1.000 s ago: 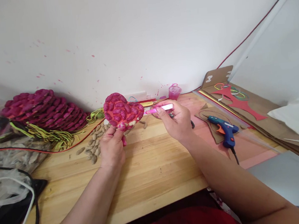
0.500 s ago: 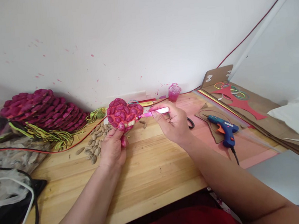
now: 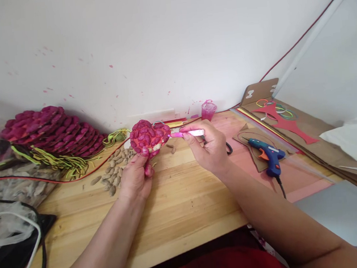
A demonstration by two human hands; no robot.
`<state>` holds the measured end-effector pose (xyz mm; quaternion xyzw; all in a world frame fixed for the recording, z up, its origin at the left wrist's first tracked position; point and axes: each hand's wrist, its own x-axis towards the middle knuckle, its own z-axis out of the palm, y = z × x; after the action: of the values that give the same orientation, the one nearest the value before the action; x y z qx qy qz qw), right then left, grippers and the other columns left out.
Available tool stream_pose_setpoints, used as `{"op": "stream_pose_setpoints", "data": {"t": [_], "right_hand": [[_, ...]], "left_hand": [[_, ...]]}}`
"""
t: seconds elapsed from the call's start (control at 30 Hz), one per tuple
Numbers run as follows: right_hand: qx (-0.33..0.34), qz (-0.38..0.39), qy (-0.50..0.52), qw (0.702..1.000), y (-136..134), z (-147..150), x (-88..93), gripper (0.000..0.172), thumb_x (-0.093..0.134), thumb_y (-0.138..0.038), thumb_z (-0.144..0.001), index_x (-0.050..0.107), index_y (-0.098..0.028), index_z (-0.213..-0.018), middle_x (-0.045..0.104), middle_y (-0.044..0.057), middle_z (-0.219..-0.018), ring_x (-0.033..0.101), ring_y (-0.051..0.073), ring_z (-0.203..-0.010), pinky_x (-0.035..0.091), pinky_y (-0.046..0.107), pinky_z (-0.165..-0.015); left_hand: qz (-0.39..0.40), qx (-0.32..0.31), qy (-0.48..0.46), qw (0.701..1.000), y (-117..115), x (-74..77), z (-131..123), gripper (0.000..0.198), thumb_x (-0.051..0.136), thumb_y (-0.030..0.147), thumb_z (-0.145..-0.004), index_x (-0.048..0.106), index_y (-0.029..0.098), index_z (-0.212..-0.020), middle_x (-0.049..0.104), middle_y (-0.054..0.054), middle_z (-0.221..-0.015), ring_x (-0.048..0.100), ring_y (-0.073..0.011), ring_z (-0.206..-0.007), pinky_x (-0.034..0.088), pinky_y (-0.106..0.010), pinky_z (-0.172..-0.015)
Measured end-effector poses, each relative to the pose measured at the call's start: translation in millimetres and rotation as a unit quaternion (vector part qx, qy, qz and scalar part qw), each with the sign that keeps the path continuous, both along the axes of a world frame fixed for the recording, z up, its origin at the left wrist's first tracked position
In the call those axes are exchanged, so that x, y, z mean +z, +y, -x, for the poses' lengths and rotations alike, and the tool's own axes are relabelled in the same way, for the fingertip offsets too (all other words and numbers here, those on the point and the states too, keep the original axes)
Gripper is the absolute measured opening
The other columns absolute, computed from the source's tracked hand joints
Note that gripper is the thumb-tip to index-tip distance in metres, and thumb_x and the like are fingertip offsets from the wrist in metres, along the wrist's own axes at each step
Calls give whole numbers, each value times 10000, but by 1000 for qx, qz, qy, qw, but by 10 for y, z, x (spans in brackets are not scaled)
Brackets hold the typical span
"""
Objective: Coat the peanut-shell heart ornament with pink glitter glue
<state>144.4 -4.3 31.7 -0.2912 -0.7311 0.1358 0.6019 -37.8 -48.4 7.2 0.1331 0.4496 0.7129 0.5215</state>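
My left hand (image 3: pixel 137 171) is closed on the lower edge of a flat piece (image 3: pixel 145 134) covered in magenta-painted peanut shells, held tilted above the table. One shell near its lower right is pale and mostly unpainted. My right hand (image 3: pixel 206 146) pinches a thin paintbrush (image 3: pixel 194 133) with a pink-stained, white handle. Its tip meets the right edge of the piece or is very close to it. Pink stains cover my left fingertips. Loose unpainted peanut shells (image 3: pixel 115 169) lie on the table behind and left of my left hand.
A stack of magenta shell-covered pieces (image 3: pixel 52 133) with yellow-green strings (image 3: pixel 55 160) stands at the left. A clear cup (image 3: pixel 208 111) of pink liquid sits by the paint-spattered wall. To the right lie a blue glue gun (image 3: pixel 270 154) and cardboard (image 3: pixel 322 154). A red cable (image 3: pixel 90 173) crosses the left side.
The brush tip has shifted slightly right and up, to the outer right edge of the piece. My right hand moved a little right with it; the piece tilted slightly and dropped a little.
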Motion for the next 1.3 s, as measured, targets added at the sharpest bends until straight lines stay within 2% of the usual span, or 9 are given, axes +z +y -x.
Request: {"op": "stream_pose_setpoints", "data": {"t": [0.17,0.33,0.63,0.77,0.87,0.97,1.07,1.17,1.3], "right_hand": [[5,-19,-12,1000,21,-4,0,60,655,-242,-949,715,-235,-952,785,35,-926,713,192,-902,572,376,-843],[-2,0,-27,1000,1,-3,11,72,646,-280,-955,716,-262,-954,785,36,-941,714,205,-914,579,395,-852],[-22,-13,-25,999,36,-18,-19,70,637,-263,-957,705,-250,-950,776,35,-927,701,193,-883,557,359,-818],[-78,31,-2,996,132,-108,10,90,641,-293,-940,702,-234,-968,772,43,-955,701,198,-889,549,343,-812],[-138,77,0,987,285,-262,186,119,636,-318,-912,690,-226,-965,764,24,-923,684,177,-784,537,323,-778],[-195,109,-44,974,528,-489,452,139,629,-351,-908,683,-223,-927,756,6,-863,684,178,-761,512,305,-752],[-298,140,-137,934,836,-711,639,189,588,-351,-939,700,-208,-989,775,42,-921,691,217,-859,491,325,-809],[-354,205,-259,875,1121,-832,651,294,473,-337,-1007,707,-187,-1102,776,101,-1079,688,250,-1009,476,335,-862],[-348,229,-311,854,1383,-807,524,305,494,-360,-1003,737,-190,-1072,779,115,-1094,669,265,-1070,467,337,-899]], "left_hand": [[-9,-7,5,1000,0,-31,13,155,749,106,-798,610,135,-736,549,64,-588,312,-6,-326,216,-142,-318],[-5,-6,13,1000,2,-34,14,185,787,130,-773,605,139,-739,537,67,-588,308,-3,-336,211,-147,-327],[-17,-9,11,1000,17,-61,21,208,848,123,-678,661,127,-769,658,39,-666,323,8,-327,221,-131,-315],[-26,-9,4,1000,21,-82,24,179,836,127,-690,692,116,-797,681,29,-688,332,7,-331,240,-125,-309],[-29,-7,10,999,20,-81,18,159,827,129,-708,706,114,-810,690,24,-710,323,8,-332,242,-130,-302],[-28,-11,14,999,8,-63,10,175,847,131,-699,683,129,-759,601,57,-603,321,-3,-336,248,-130,-304],[-24,-14,19,999,-6,-46,2,186,856,132,-694,680,139,-755,575,63,-589,323,-6,-344,248,-128,-307],[-22,-11,25,999,-9,-44,-3,176,848,127,-702,688,142,-773,614,53,-642,320,0,-349,246,-129,-309],[-17,-12,30,999,5,-62,-4,212,866,124,-685,694,143,-807,631,57,-664,313,4,-356,249,-125,-314]]}}
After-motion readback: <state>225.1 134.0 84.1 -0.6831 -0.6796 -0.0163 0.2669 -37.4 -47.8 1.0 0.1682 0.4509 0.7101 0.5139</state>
